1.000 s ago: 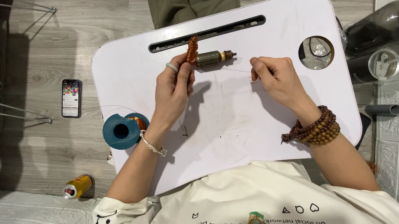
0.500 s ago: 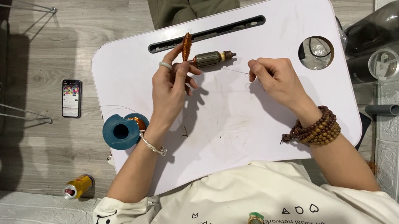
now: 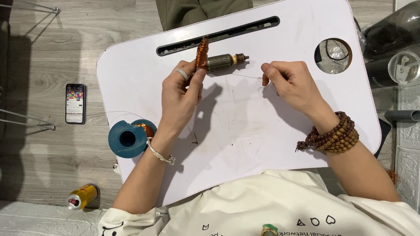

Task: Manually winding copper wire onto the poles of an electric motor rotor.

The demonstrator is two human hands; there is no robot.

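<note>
My left hand (image 3: 183, 91) grips a small motor armature (image 3: 217, 61) by its copper-wound end, holding it above a white lap table (image 3: 253, 139). The armature's metal core and shaft point right. My right hand (image 3: 288, 82) pinches a thin copper wire (image 3: 248, 76) that runs left to the armature. A bead bracelet sits on my right wrist and a silver chain on my left. A blue spool (image 3: 129, 137) of copper wire rests at the table's left edge, with a fine strand leading off it.
The table has a long dark slot (image 3: 217, 35) at the back and a round cup hole (image 3: 333, 56) at right. On the wooden floor lie a phone (image 3: 75, 103) and a yellow can (image 3: 81, 196). Dark bottles (image 3: 401, 25) and a grey pipe stand at right.
My left hand has turned the armature so the copper winding points more upright, and shifted slightly right. My right hand stays pinched on the wire in about the same place.
</note>
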